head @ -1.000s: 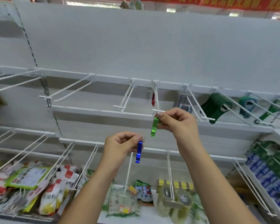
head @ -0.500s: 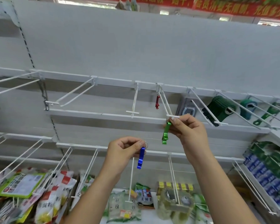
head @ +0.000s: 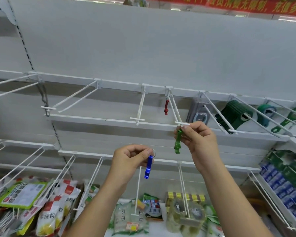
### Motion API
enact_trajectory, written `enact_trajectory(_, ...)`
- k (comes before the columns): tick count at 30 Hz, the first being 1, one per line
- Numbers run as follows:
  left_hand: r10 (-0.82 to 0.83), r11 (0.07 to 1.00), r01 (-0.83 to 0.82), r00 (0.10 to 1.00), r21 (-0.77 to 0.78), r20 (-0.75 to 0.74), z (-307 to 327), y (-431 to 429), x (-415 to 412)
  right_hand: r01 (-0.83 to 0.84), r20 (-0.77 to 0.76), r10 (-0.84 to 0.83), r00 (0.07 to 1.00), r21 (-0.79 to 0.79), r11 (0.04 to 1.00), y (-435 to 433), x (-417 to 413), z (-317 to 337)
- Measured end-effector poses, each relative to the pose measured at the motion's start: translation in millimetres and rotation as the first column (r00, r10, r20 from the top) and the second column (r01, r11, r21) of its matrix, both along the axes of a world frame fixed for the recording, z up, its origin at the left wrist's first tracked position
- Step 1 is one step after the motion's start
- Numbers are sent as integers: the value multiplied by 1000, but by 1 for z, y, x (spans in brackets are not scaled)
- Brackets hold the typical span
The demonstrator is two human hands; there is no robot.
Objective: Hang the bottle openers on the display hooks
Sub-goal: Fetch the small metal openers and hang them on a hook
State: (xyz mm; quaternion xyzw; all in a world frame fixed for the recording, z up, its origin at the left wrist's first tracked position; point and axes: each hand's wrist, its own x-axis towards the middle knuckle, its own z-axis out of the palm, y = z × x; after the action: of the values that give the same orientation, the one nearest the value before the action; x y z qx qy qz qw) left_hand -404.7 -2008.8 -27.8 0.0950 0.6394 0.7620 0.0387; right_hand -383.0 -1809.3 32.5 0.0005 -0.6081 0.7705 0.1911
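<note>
My right hand (head: 199,141) pinches the top of a green bottle opener (head: 177,144) right under the front tip of a white display hook (head: 175,112). The opener hangs down from my fingers. Far back on that same hook hangs a red bottle opener (head: 166,108). Lower and to the left, my left hand (head: 130,157) pinches a blue bottle opener (head: 148,167) by its key ring, and it dangles below my fingers. An empty white hook (head: 140,108) sticks out just left of the one with the red opener.
More empty white hooks (head: 75,98) line the rail to the left. To the right hang a grey packaged item (head: 197,114), green rolls (head: 235,115) and green tools (head: 284,123). Snack bags (head: 46,207) hang lower left; boxed goods (head: 287,178) fill the lower right shelf.
My right hand has carried the green opener right and slightly down, up to the hook's front tip. The view has shifted a little. My left hand still holds the blue opener in about the same place.
</note>
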Motion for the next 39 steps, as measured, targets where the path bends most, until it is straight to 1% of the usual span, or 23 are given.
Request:
enact_trajectory(2,3,1000,-3,1000,1,0,-2,0,-2,45,20,-45,999,11,999,-1,-5,-3)
enact_trajectory(5,22,1000,-22,1000,4,6,-5,-4,-6,58,42,-57,997,-4,998,-5,-12,-4)
enact_trajectory(10,37,999,-37,999,-2,10,-5,-8,-11,44,-20,-44,999,-41,998,-3,-5,-5)
enact_trajectory(17,12,1000,-12,1000,3,24,-9,1,-12,77,-60,-76,995,20,997,-1,4,-1)
enact_trajectory(25,8,1000,-8,1000,13,9,-7,-5,-5,58,-82,-58,995,-2,998,-7,10,0)
enact_trajectory(30,17,1000,-17,1000,25,19,-8,-6,0,67,-58,-64,996,51,996,-13,6,1)
enact_trajectory(39,17,1000,-17,999,4,27,-9,-8,2,-72,-46,68,997,-115,991,-13,-1,-9)
